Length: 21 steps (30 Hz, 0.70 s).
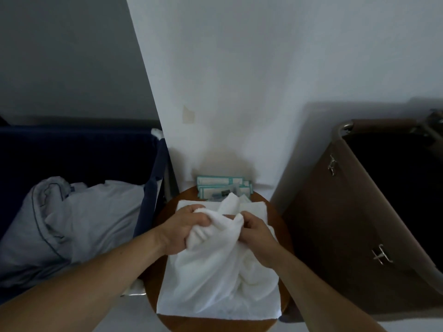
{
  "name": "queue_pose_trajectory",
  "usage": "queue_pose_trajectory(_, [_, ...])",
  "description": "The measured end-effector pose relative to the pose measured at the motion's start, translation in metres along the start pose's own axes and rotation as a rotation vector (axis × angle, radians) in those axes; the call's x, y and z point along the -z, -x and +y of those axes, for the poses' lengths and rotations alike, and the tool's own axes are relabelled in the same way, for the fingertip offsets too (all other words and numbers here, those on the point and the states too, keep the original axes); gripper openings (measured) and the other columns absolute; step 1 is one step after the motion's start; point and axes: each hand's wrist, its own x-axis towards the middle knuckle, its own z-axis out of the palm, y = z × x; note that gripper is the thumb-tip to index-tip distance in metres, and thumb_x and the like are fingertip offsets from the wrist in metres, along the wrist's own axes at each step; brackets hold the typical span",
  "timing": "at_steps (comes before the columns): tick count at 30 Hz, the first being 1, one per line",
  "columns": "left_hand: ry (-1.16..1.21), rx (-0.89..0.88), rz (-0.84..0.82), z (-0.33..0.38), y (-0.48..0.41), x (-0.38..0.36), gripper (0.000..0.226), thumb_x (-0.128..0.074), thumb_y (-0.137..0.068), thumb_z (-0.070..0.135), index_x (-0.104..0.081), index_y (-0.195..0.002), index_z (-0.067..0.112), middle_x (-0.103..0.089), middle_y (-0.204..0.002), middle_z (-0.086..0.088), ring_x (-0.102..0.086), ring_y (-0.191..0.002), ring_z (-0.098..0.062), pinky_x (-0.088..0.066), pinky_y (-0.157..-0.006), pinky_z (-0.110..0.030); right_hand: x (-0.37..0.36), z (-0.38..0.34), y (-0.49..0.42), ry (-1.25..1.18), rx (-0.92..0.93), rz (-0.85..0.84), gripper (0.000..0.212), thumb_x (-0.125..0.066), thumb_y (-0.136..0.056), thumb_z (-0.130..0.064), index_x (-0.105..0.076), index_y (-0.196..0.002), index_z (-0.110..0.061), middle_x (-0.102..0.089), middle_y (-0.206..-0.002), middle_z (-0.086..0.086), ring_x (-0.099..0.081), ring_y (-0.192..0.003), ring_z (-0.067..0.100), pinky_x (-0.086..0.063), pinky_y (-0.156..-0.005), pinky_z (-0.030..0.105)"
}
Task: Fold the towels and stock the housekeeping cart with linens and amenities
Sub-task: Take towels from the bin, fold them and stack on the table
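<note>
A crumpled white towel (211, 267) hangs bunched between both hands above a round brown table (279, 220). My left hand (184, 230) grips a fold of it on the left, my right hand (256, 231) pinches another fold on the right. Under it a flat white towel (259, 208) lies spread over the table top. Teal and white amenity packets (215, 184) are stacked at the table's far edge, partly hidden by the lifted towel.
A dark blue linen bag (72, 152) on the left holds grey-blue bedding (79, 226). A brown cart bag (335, 224) with metal clips stands on the right. A white wall (239, 80) rises directly behind the table.
</note>
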Motion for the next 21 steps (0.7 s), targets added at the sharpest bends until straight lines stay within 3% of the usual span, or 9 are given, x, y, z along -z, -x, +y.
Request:
queue_pose_trajectory(3, [0.120,-0.074,-0.004,0.020,0.003,-0.010,0.022,-0.059,-0.075,0.010,-0.073,-0.092,0.005,-0.068,-0.094,-0.019,-0.063,-0.090,-0.032,-0.052,-0.083,-0.041,-0.003,-0.022,0.001,-0.088,0.095,0.123,0.009,-0.065,-0.085,0.003,-0.068,-0.091,-0.004,-0.070,-0.088,0.012,-0.064,-0.086,0.026,-0.053,-0.078,0.039])
queue_pose_trajectory(5, [0.160,-0.124,0.001,0.034,0.005,-0.013,0.019,-0.057,-0.072,0.006,-0.066,-0.090,0.005,-0.066,-0.090,-0.017,-0.063,-0.086,-0.030,-0.052,-0.080,-0.039,-0.002,-0.040,0.004,-0.170,0.160,0.125,0.024,-0.065,-0.086,0.005,-0.071,-0.105,-0.007,-0.073,-0.104,0.010,-0.069,-0.096,0.024,-0.055,-0.086,0.038])
queue_pose_trajectory(7, [0.128,-0.138,0.033,0.047,0.009,-0.015,0.013,-0.056,-0.072,0.002,-0.055,-0.083,0.009,-0.061,-0.082,-0.013,-0.061,-0.076,-0.024,-0.051,-0.070,-0.034,-0.002,-0.056,0.009,-0.247,0.239,0.061,0.029,-0.066,-0.083,0.008,-0.074,-0.094,-0.017,-0.072,-0.117,0.002,-0.070,-0.102,0.019,-0.058,-0.087,0.035])
queue_pose_trajectory(9, [0.091,-0.129,0.044,0.053,0.011,-0.014,0.023,-0.050,-0.082,-0.007,-0.057,-0.098,0.009,-0.066,-0.087,-0.014,-0.066,-0.080,-0.025,-0.053,-0.076,-0.038,-0.006,-0.068,0.013,-0.251,0.290,0.040,0.025,-0.069,-0.074,0.003,-0.067,-0.069,-0.021,-0.075,-0.097,-0.001,-0.070,-0.082,0.015,-0.057,-0.067,0.028])
queue_pose_trajectory(11, [0.040,-0.135,0.061,0.059,0.015,-0.014,0.038,-0.044,-0.083,-0.010,-0.059,-0.112,0.009,-0.066,-0.098,-0.017,-0.064,-0.091,-0.031,-0.051,-0.088,-0.045,-0.012,-0.075,0.016,-0.251,0.300,0.109,0.021,-0.061,-0.067,-0.003,-0.057,-0.060,-0.022,-0.063,-0.065,-0.002,-0.056,-0.058,0.011,-0.045,-0.052,0.023])
queue_pose_trajectory(14, [-0.210,-0.140,0.055,0.071,0.022,-0.010,0.053,-0.049,-0.060,0.003,-0.062,-0.112,0.006,-0.058,-0.104,-0.024,-0.056,-0.094,-0.040,-0.048,-0.087,-0.050,-0.013,-0.082,0.015,-0.204,0.338,0.288,0.022,-0.053,-0.072,0.000,-0.050,-0.063,-0.020,-0.047,-0.055,-0.006,-0.041,-0.052,0.009,-0.035,-0.047,0.021])
queue_pose_trajectory(16, [-0.475,-0.085,-0.012,0.077,0.024,-0.006,0.055,-0.053,-0.059,0.009,-0.064,-0.112,0.005,-0.059,-0.111,-0.029,-0.058,-0.101,-0.048,-0.049,-0.093,-0.055,-0.011,-0.090,0.015,-0.139,0.367,0.360,0.031,-0.050,-0.080,0.007,-0.049,-0.065,-0.020,-0.047,-0.054,-0.008,-0.041,-0.051,0.006,-0.034,-0.046,0.020])
queue_pose_trajectory(19, [-0.721,-0.033,-0.128,0.076,0.024,-0.007,0.043,-0.063,-0.074,0.021,-0.065,-0.117,0.016,-0.067,-0.113,-0.013,-0.066,-0.103,-0.031,-0.056,-0.090,-0.050,-0.010,-0.096,0.015,-0.026,0.376,0.400,0.033,-0.049,-0.081,0.006,-0.050,-0.064,-0.022,-0.048,-0.053,-0.011,-0.041,-0.048,0.002,-0.034,-0.043,0.018])
queue_pose_trajectory(21, [-0.805,-0.080,-0.095,0.074,0.022,-0.012,0.038,-0.071,-0.080,0.040,-0.064,-0.116,0.031,-0.070,-0.107,0.005,-0.069,-0.094,-0.015,-0.060,-0.079,-0.032,-0.014,-0.095,0.017,0.028,0.357,0.381,0.029,-0.049,-0.080,0.005,-0.051,-0.066,-0.021,-0.049,-0.052,-0.012,-0.043,-0.048,0.002,-0.036,-0.043,0.019])
